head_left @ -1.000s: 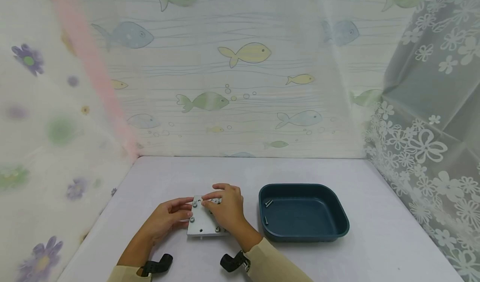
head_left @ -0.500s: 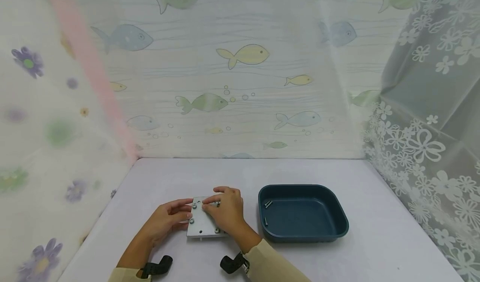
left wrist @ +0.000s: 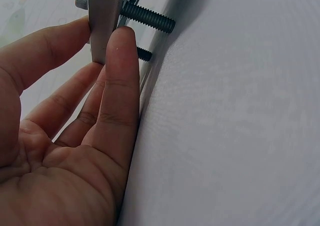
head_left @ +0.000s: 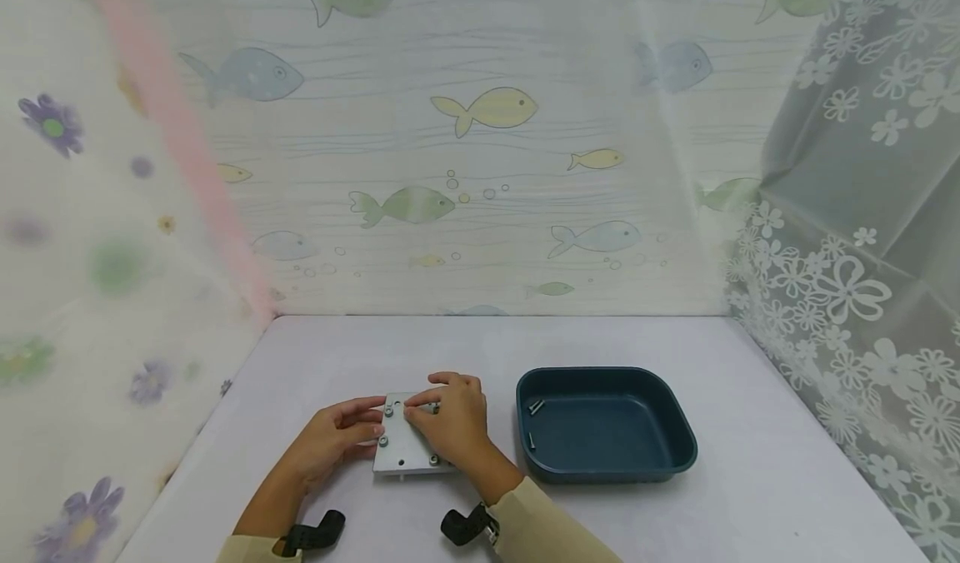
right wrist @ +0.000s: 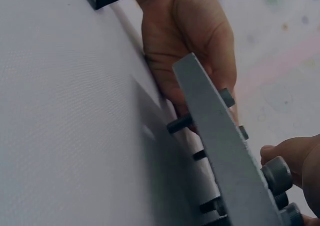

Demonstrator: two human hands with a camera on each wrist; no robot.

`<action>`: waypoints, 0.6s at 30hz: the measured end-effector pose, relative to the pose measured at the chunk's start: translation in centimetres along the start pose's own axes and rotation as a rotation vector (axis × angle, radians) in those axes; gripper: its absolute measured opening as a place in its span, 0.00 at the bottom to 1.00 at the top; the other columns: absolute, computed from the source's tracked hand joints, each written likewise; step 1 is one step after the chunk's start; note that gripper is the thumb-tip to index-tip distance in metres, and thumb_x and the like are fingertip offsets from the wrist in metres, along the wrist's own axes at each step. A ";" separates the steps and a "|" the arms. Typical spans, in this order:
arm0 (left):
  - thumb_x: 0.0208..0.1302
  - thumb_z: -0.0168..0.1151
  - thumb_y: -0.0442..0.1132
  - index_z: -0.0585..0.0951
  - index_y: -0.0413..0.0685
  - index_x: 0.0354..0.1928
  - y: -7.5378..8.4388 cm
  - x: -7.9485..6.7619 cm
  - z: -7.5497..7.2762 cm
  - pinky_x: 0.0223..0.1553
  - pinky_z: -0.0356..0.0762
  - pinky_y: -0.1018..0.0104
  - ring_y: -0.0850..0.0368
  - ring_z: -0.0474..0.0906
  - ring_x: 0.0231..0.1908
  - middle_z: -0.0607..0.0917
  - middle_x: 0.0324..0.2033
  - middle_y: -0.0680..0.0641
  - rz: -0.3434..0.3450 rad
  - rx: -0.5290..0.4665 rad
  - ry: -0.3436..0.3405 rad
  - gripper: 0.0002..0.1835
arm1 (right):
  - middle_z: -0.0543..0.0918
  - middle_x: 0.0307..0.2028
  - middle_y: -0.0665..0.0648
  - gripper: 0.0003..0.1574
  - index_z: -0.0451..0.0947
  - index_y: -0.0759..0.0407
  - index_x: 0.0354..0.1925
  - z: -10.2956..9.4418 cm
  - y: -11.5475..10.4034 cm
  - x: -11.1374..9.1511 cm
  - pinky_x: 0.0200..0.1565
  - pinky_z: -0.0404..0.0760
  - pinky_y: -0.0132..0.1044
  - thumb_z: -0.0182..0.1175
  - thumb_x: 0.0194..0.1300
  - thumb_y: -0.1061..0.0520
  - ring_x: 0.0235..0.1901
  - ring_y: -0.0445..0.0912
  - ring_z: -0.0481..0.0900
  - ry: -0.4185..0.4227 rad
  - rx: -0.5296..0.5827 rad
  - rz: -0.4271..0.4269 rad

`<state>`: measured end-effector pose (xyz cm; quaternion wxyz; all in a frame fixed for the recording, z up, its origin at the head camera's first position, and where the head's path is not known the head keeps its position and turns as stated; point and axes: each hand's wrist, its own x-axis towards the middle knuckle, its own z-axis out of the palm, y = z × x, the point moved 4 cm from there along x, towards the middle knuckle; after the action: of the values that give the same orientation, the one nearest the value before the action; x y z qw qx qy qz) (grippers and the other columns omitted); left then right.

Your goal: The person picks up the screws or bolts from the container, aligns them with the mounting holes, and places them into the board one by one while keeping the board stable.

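A light grey metal plate [head_left: 408, 442] with several bolts [head_left: 384, 440] through it is held just above the table. My left hand [head_left: 333, 436] grips its left edge, thumb on the upper face and fingers beneath. In the left wrist view, threaded bolt shanks [left wrist: 150, 17] stick out below the plate beside a fingertip. My right hand [head_left: 461, 421] is bent over the plate's right half, thumb and index fingertips close together at its upper face. Whether anything sits between them is hidden. In the right wrist view, bolt heads [right wrist: 276, 175] stand beside its thumb.
Right of the plate is a dark blue plastic tray [head_left: 615, 467] with several loose bolts [head_left: 536, 407] along its left side. A white cloth covers the table [head_left: 772, 455]. Patterned curtains [head_left: 480, 171] enclose the back and both sides.
My right fingertips have come slightly closer together over the plate since a second ago. Both hands and the plate otherwise keep their places; the head view has shifted slightly.
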<state>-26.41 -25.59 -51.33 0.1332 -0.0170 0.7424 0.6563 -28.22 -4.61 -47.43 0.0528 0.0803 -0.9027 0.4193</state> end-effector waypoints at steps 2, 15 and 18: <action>0.63 0.75 0.40 0.72 0.43 0.73 0.0 0.0 0.0 0.49 0.89 0.57 0.50 0.84 0.53 0.80 0.61 0.37 0.002 0.004 0.002 0.37 | 0.81 0.62 0.45 0.04 0.93 0.36 0.36 -0.2 -0.2 0.0 0.65 0.72 0.58 0.75 0.61 0.42 0.69 0.53 0.66 -0.003 0.014 0.000; 0.62 0.75 0.41 0.74 0.46 0.72 0.3 -0.3 0.0 0.49 0.89 0.58 0.50 0.84 0.54 0.81 0.62 0.38 -0.005 0.019 0.021 0.36 | 0.78 0.65 0.47 0.05 0.92 0.35 0.39 -2.8 -2.1 -0.5 0.67 0.73 0.61 0.71 0.65 0.43 0.72 0.53 0.62 -0.110 0.049 -0.040; 0.62 0.75 0.42 0.74 0.47 0.72 0.2 -0.2 0.0 0.49 0.89 0.58 0.50 0.84 0.53 0.81 0.62 0.38 -0.006 0.024 0.020 0.36 | 0.78 0.65 0.45 0.05 0.93 0.35 0.39 -4.1 -2.6 -0.9 0.68 0.73 0.61 0.71 0.66 0.43 0.72 0.52 0.62 -0.129 0.039 -0.053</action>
<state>-26.25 -25.61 -51.14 0.1279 -0.0242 0.7515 0.6468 -26.76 -3.06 -43.02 0.0038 0.1321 -0.8934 0.4294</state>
